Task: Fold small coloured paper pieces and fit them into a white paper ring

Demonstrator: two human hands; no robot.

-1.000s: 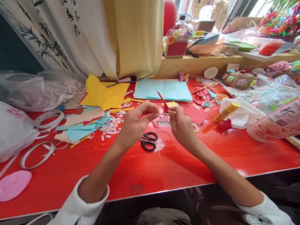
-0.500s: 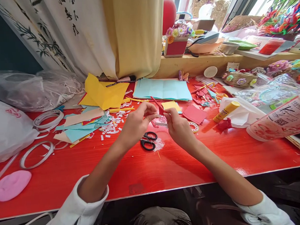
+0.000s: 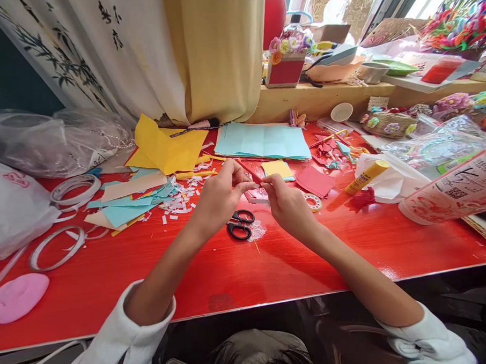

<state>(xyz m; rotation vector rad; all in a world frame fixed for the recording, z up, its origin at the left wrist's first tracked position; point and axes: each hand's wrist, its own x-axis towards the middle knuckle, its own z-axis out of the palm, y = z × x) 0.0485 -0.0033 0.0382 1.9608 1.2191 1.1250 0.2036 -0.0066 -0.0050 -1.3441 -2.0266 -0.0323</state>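
Over the middle of the red table, my left hand (image 3: 219, 196) and my right hand (image 3: 286, 200) pinch a narrow red folded paper (image 3: 247, 170) between them. It slants from beside the left fingers down to the right fingertips, which partly hide it. Below the hands lies a pair of black-handled scissors (image 3: 240, 225), beside a small pile of whitish bits (image 3: 258, 230). Partly hidden behind the fingers is a pink-and-white patterned item (image 3: 257, 195). Close to my right hand are a white ring of tape (image 3: 313, 202) and red paper squares (image 3: 316, 181).
Left are paper scraps (image 3: 133, 208), tape rolls (image 3: 75, 189) and a pink pad (image 3: 19, 298). Blue sheets (image 3: 263, 141) and yellow paper (image 3: 171, 147) lie at the back. A glue stick (image 3: 367, 176) and a large cup (image 3: 455, 186) are at right.
The red paper has tilted flatter between my hands, and my left fingers have moved along it. The white strip seen by my fingertips earlier no longer shows. The view has shifted slightly.
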